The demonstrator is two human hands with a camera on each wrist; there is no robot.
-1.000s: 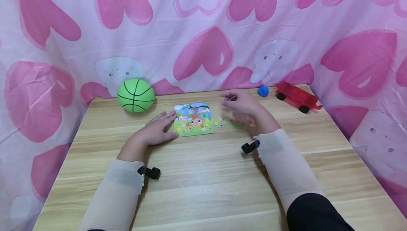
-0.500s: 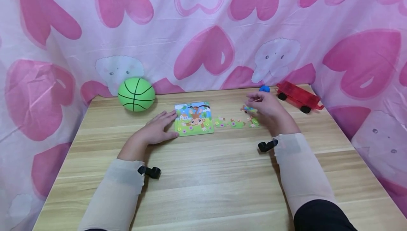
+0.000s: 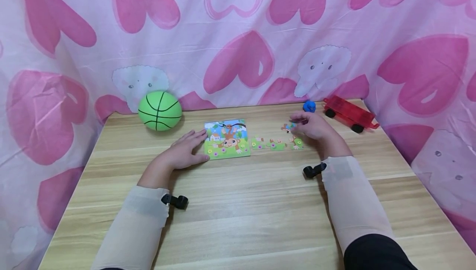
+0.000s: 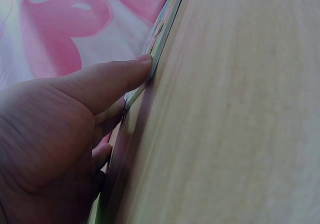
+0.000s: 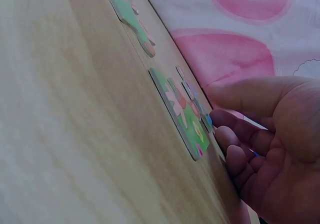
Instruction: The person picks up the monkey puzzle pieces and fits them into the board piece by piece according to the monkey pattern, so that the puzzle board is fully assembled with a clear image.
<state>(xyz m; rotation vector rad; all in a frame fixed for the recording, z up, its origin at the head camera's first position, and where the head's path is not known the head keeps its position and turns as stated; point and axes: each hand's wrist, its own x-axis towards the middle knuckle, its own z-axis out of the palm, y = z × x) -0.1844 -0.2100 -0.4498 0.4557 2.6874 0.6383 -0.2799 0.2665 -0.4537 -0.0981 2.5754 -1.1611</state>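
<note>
A square puzzle board (image 3: 227,138) with a monkey picture lies flat at the table's middle back. My left hand (image 3: 182,150) rests at its left side, thumb on the near corner; the left wrist view shows the thumb (image 4: 117,81) pressing the board's edge. Loose puzzle pieces lie right of the board: a green bottom row (image 3: 276,144), with another piece (image 3: 287,128) behind it. My right hand (image 3: 315,129) is low at that rear piece's right side. Its bent fingers pinch at a blue part (image 5: 208,119) of a piece, mostly hidden by the fingertips.
A green ball (image 3: 160,111) sits at the back left of the table. Behind the right hand are a small blue toy (image 3: 309,106) and a red wheeled cart (image 3: 349,114). A pink heart-patterned cloth (image 3: 238,61) hangs along the back edge.
My right hand has moved right from above the pieces, then lowered to the table beside the rear piece, uncovering the loose pieces. The left hand and the board have stayed put.
</note>
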